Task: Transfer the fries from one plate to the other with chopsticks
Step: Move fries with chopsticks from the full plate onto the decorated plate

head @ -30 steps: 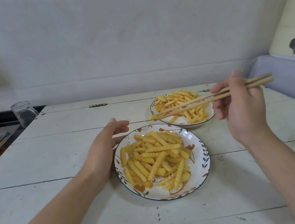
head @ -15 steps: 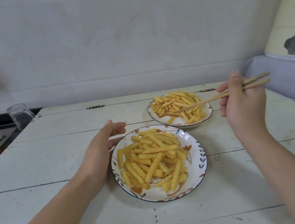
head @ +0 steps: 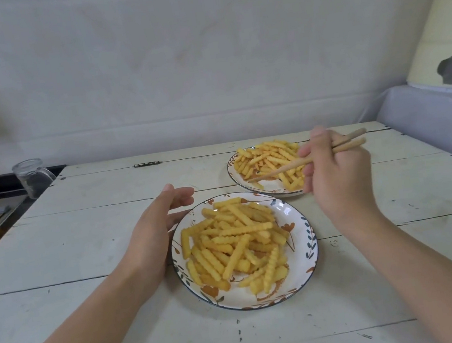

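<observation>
The right hand (head: 338, 175) is gripping the chopsticks (head: 299, 162) at centre right, their tips lying over the fries (head: 268, 159) on the far plate (head: 253, 189). The left hand (head: 155, 233) is resting released, fingers relaxed, against the left rim of the near plate (head: 300, 236) at centre frame, itself heaped with fries (head: 235, 242). Both plates are sitting on the white table (head: 84, 249).

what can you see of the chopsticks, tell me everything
The chopsticks are a pair of plain, light wooden-looking sticks lying close together, almost level. The right hand grips them near their thick ends, which jut out to the right past the fingers. Their thin tips point left over the far plate, down among its fries. Whether the tips pinch a fry cannot be told.
</observation>
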The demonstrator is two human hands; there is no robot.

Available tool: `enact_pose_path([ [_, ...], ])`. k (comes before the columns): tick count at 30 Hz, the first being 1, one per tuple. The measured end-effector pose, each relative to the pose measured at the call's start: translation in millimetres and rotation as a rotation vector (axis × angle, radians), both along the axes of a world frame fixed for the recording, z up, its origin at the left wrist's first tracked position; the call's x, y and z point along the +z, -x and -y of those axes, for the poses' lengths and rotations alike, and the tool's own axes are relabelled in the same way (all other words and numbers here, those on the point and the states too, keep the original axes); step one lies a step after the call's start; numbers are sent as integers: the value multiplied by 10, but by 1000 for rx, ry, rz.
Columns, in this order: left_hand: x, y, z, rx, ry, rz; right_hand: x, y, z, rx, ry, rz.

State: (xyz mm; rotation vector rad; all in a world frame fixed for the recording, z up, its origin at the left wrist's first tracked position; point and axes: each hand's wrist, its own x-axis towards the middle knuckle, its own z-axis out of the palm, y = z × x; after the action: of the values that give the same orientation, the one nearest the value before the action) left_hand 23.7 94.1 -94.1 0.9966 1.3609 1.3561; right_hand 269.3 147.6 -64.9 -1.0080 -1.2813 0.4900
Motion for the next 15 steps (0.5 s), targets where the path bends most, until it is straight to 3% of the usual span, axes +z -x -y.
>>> enact_pose_path([
  [5,-6,1,10,-9,-16,-5,228,-108,89,199,68,-445],
  [12,1,3,19,-5,-9,-3,115,189,218,380,185,-361],
  [15,0,10,12,1,-7,-8,122,145,203,365,181,-313],
])
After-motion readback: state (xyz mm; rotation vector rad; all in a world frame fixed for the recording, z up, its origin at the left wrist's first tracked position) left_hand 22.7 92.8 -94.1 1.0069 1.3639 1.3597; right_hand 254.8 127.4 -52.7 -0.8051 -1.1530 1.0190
